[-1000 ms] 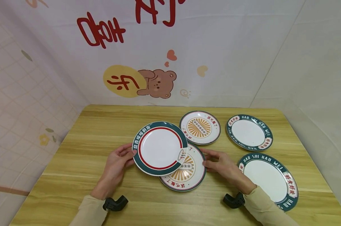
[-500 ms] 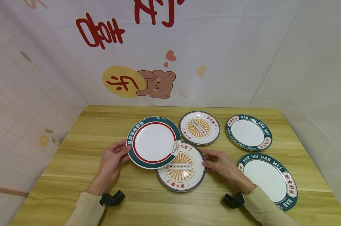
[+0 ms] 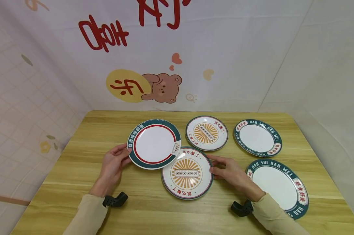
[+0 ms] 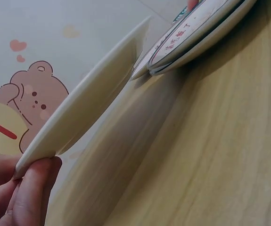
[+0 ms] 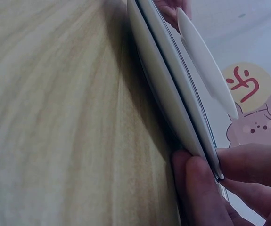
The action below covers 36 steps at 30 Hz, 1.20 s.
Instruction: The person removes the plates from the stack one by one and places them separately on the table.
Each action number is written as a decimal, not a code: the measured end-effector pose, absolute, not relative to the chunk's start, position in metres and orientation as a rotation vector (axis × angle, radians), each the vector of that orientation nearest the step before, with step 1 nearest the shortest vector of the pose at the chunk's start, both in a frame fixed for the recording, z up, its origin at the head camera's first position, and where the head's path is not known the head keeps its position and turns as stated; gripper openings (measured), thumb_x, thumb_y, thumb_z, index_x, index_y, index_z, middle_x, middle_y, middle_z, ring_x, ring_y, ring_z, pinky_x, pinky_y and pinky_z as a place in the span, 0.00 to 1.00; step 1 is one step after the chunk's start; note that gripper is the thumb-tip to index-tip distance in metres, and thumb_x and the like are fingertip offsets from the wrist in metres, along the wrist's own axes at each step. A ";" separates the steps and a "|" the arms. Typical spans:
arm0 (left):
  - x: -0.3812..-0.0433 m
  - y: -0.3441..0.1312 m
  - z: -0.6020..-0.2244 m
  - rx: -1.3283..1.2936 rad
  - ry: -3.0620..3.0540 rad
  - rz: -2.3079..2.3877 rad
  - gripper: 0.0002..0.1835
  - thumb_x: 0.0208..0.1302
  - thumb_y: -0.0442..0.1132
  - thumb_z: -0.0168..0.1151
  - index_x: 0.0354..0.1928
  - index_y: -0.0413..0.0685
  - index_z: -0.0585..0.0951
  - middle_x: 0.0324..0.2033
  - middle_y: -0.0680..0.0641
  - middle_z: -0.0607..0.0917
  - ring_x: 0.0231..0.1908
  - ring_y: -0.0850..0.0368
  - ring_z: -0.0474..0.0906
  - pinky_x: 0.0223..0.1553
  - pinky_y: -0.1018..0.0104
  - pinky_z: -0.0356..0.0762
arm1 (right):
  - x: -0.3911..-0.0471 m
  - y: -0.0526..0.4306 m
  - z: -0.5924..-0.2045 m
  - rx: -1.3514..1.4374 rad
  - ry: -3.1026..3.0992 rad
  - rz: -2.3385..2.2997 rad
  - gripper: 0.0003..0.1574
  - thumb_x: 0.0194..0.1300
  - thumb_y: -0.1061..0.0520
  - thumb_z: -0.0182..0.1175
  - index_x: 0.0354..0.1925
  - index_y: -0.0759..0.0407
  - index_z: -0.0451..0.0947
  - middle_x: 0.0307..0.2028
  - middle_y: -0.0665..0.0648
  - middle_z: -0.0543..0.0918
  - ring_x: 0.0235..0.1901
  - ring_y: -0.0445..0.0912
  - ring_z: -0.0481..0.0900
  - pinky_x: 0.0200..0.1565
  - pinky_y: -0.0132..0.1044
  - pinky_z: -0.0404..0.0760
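Note:
My left hand (image 3: 113, 164) pinches the left rim of a round white plate (image 3: 154, 143) with a green border and a red ring. In the left wrist view that plate's pale underside (image 4: 86, 110) shows, tilted and raised off the table. My right hand (image 3: 229, 172) grips the right edge of a plate with an orange sunburst (image 3: 186, 182). A second plate (image 5: 166, 96) lies right beneath it, seen in the right wrist view, with my fingers (image 5: 203, 181) around both rims. From the head view, the raised plate covers a little of the sunburst plate's upper left edge.
A smaller sunburst plate (image 3: 207, 133) lies behind the stack. Two oval green-rimmed plates (image 3: 257, 137) lie to the right; my right forearm covers part of the nearer oval plate (image 3: 278, 184). A printed wall cloth (image 3: 229, 42) rises behind the wooden table (image 3: 153, 212).
My left hand has carried the red-ringed plate left and slightly back, uncovering more of the sunburst plate. My right hand has stayed almost still at the stack's edge.

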State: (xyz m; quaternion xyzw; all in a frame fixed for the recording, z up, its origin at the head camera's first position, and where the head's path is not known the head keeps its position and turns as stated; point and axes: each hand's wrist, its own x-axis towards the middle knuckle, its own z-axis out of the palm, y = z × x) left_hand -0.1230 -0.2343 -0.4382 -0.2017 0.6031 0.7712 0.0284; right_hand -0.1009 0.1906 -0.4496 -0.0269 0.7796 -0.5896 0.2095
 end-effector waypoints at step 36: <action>-0.173 -0.256 -0.431 -0.521 1.808 2.286 0.30 0.70 0.30 0.66 0.71 0.30 0.68 0.42 0.50 0.86 0.40 0.60 0.88 0.48 0.67 0.83 | -0.100 0.190 -0.450 -0.063 2.167 -1.652 0.35 0.69 0.64 0.66 0.72 0.61 0.72 0.53 0.64 0.78 0.51 0.52 0.77 0.46 0.37 0.86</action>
